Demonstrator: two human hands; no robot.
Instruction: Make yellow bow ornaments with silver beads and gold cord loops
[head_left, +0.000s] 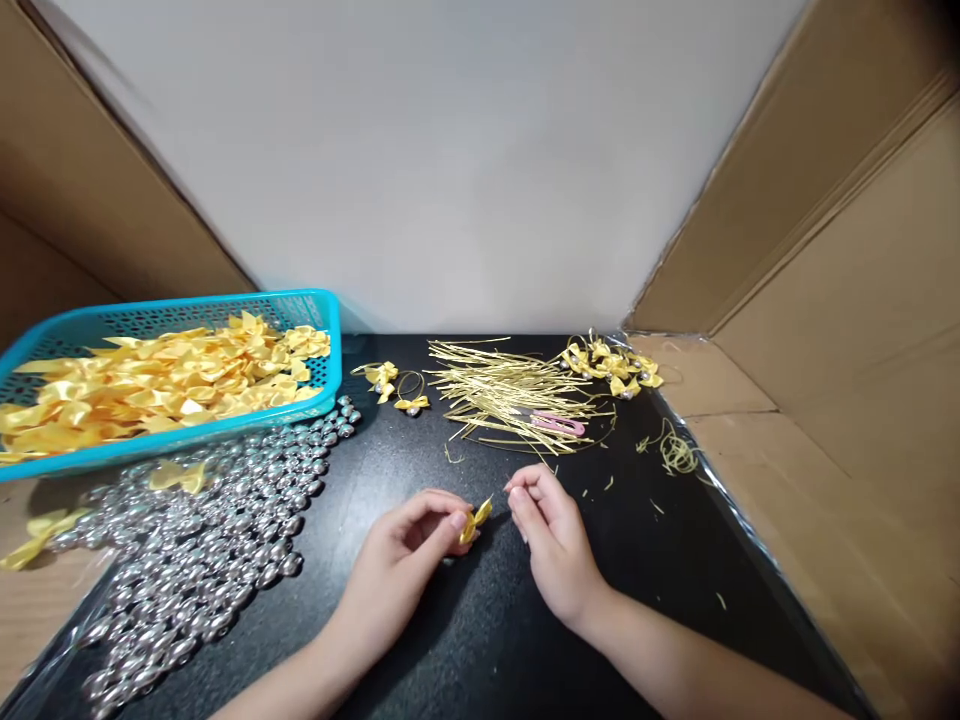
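Between the thumb and fingers of my left hand is a small yellow ribbon bow, its loops pointing toward the right. Just to the right of the bow, my right hand is closed with thumb and fingertips pinched together; whatever they hold, if anything, is too small to make out. Ahead of both hands lies a loose pile of thin gold ties, with pink-handled snips resting on it. Silver beads cover the surface left of my left hand.
A turquoise basket heaped with yellow bows stands at the back left. Bows with beads and wire loops lie in a pair and a cluster. A tangled coil and clippings sit on the right. Cardboard walls flank the black tabletop.
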